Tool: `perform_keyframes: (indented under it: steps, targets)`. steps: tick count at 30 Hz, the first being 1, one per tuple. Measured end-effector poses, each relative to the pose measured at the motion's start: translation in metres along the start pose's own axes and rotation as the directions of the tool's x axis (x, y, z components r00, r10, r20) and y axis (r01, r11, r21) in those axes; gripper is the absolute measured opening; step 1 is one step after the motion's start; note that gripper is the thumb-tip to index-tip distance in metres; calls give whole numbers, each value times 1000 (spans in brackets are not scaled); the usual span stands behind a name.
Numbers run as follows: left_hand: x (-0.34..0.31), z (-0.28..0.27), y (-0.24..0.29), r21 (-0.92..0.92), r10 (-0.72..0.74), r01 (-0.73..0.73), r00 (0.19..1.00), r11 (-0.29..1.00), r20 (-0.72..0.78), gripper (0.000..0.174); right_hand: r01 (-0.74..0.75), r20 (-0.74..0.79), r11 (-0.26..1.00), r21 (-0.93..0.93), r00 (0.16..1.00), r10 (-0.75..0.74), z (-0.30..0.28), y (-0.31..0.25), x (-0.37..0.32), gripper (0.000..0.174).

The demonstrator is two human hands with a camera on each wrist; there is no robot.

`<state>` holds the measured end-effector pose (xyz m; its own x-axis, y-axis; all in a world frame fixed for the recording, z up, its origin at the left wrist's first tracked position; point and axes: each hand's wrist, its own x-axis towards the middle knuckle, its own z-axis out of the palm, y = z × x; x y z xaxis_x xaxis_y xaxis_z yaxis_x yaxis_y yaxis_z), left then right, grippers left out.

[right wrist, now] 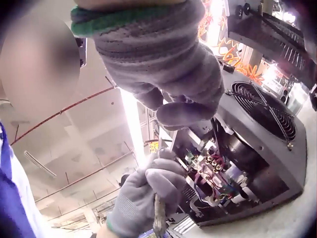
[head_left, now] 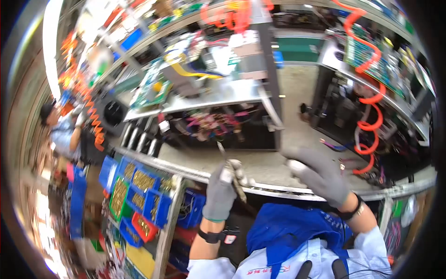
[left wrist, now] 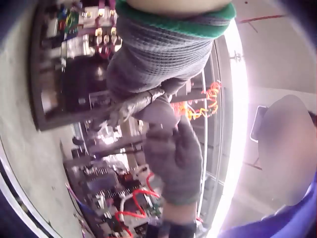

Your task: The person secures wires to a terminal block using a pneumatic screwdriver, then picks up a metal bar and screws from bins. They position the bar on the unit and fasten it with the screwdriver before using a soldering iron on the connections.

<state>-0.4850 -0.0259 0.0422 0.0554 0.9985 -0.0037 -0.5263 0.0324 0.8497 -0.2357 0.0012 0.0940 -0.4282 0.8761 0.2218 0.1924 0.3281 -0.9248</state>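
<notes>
My left hand (head_left: 221, 190), in a grey glove with a green cuff, grips a slim, worn grey tool (head_left: 239, 188) with a thin pale tip. In the left wrist view the tool (left wrist: 132, 107) looks crumpled or wrapped along its length; its exact kind does not show. My right hand (head_left: 320, 179), gloved alike, hovers to the right of it with fingers loosely bent and nothing in them. In the right wrist view its fingers (right wrist: 185, 114) hang above the left hand (right wrist: 148, 191).
An open dark machine housing with a fan (right wrist: 265, 111) and bundled wires stands ahead. Blue bins (head_left: 144, 179) of small brass-coloured parts sit at the left, with a red bin (head_left: 144, 227) among them. An orange coiled hose (head_left: 371, 118) hangs at the right. Another person (head_left: 62, 128) is at far left.
</notes>
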Motion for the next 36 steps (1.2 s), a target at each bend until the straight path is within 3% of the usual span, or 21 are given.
perform_keyframes:
  steps: [2,3,4,6,8,10,12,13,14,17,18,21,29,33,35,36]
  targets:
    - [7,35,-22,44,-192,191,981,981,23,39,37,-57,999,-23,998,-38,3,0,16,33]
    - [13,40,-32,111,-228,210,957,971,181,44,-72,-19,994,80,997,74,2,-9,23,33]
    - [14,53,-38,115,-314,295,923,949,222,43,-94,-13,984,152,995,97,1,-1,26,34]
    - [19,58,-53,-56,-354,384,892,922,282,36,-128,-29,971,204,990,137,-3,21,30,36]
    - [23,74,-52,-125,-386,445,861,887,331,34,-215,16,898,384,974,226,-13,38,29,33]
    - [30,86,-55,-182,-415,500,834,846,364,33,-262,-3,876,405,958,287,-16,43,20,33]
    - [35,96,-60,-228,-551,625,773,747,314,48,-326,55,716,617,926,374,-18,49,14,34]
    - [43,86,-73,-344,-476,655,739,673,477,28,-255,-36,714,652,930,366,-11,57,13,33]
    - [46,86,-78,-343,-483,661,734,667,477,28,-259,-38,710,655,927,373,-8,66,14,33]
    - [60,93,-89,-332,-577,640,768,693,276,23,-378,-116,605,701,777,619,-2,84,21,27]
    - [66,91,-101,-372,-571,631,775,681,270,23,-425,-7,596,682,811,585,-10,87,22,28]
    - [73,91,-113,-336,-564,601,799,726,210,23,-437,-35,525,730,744,667,-6,84,33,27]
    - [71,79,-124,-373,-571,572,811,731,125,23,-527,142,318,788,658,739,3,101,40,28]
    - [69,75,-121,-368,-576,573,810,732,114,24,-516,130,320,794,659,741,10,117,42,29]
    - [62,77,-111,-240,-639,644,761,726,110,27,-436,-16,462,773,714,700,7,118,39,25]
    - [57,75,-109,-240,-638,644,762,727,111,27,-436,-17,463,772,714,700,4,119,38,25]
